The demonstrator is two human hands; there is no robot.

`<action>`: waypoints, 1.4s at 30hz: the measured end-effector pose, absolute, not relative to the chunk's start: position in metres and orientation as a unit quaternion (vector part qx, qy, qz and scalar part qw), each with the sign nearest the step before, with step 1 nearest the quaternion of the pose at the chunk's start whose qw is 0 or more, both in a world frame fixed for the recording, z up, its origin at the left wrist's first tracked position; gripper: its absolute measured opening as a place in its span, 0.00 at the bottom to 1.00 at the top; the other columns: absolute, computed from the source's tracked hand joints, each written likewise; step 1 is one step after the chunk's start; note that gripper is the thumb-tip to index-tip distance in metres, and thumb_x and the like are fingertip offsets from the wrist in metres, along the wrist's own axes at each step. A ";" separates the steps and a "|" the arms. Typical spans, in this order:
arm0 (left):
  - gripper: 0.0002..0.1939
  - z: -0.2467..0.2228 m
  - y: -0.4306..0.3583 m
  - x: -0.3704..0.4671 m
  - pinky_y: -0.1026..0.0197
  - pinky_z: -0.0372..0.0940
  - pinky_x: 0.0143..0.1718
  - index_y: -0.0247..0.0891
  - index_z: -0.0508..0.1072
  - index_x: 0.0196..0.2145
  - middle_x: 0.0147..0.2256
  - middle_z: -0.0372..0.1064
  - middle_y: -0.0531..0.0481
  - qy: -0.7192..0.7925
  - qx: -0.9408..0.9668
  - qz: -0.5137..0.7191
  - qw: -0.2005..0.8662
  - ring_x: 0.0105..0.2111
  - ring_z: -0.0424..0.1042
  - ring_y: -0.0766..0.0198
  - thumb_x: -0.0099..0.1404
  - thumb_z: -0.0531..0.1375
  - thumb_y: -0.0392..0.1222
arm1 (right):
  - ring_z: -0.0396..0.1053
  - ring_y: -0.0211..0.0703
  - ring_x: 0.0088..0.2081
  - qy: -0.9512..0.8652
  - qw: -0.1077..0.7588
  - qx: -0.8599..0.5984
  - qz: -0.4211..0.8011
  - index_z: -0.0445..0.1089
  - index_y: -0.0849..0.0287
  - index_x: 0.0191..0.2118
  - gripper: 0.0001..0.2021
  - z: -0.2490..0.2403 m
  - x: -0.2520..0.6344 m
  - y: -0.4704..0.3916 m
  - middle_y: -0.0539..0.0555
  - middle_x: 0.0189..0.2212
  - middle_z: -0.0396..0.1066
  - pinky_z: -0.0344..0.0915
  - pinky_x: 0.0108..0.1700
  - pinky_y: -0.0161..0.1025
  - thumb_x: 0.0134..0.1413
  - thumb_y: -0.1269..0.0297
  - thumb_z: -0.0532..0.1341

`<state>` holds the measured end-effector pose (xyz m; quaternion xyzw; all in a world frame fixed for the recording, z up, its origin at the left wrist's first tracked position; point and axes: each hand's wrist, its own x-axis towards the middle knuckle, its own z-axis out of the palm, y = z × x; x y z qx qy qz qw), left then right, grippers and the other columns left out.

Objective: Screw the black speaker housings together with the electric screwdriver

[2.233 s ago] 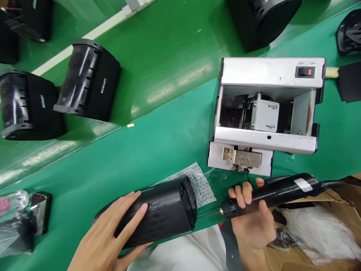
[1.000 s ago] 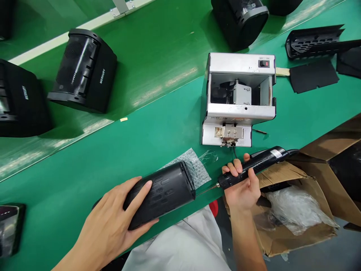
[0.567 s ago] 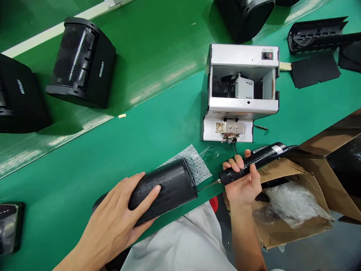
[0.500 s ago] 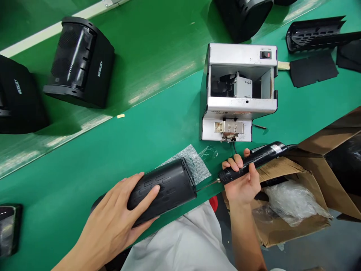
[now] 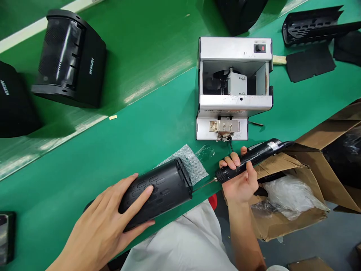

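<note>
Head view: left fingers (image 5: 140, 201) were clamped on the black housing (image 5: 160, 190), which lay between them above the table (image 5: 93, 150). Right fingers (image 5: 235, 162) were wrapped around the screwdriver (image 5: 254, 158), its bit reaching leftward from them to the housing's end. Bubble wrap (image 5: 193, 163) lay between both hands' fingers.

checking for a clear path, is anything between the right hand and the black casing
Nothing visible except the screwdriver in the right hand, its bit running to the end of the black casing. The bubble wrap lies beside that line.
</note>
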<state>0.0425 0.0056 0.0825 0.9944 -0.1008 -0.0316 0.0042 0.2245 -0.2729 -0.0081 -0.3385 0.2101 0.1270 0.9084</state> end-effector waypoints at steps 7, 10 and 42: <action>0.32 0.081 0.002 0.036 0.37 0.78 0.46 0.47 0.57 0.74 0.67 0.63 0.29 -0.066 0.997 -0.047 0.015 0.54 0.78 0.31 0.79 0.61 0.51 | 0.56 0.38 0.32 0.204 0.910 -0.337 0.126 0.75 0.50 0.53 0.19 -0.006 0.225 -0.272 0.45 0.33 0.55 0.71 0.40 0.36 0.57 0.58 0.74; 0.30 0.081 0.000 0.036 0.38 0.78 0.47 0.49 0.58 0.73 0.67 0.63 0.31 -0.072 0.997 -0.035 0.018 0.55 0.78 0.33 0.78 0.62 0.48 | 0.56 0.38 0.32 0.200 0.912 -0.333 0.129 0.75 0.51 0.53 0.18 -0.006 0.225 -0.272 0.45 0.33 0.56 0.71 0.41 0.36 0.58 0.58 0.73; 0.44 0.086 0.002 0.044 0.37 0.75 0.54 0.52 0.38 0.78 0.68 0.60 0.31 -0.046 0.992 -0.118 -0.010 0.60 0.73 0.34 0.78 0.62 0.50 | 0.64 0.33 0.33 0.146 0.934 -0.307 0.112 0.78 0.52 0.52 0.22 -0.019 0.229 -0.273 0.43 0.34 0.60 0.75 0.45 0.33 0.52 0.57 0.79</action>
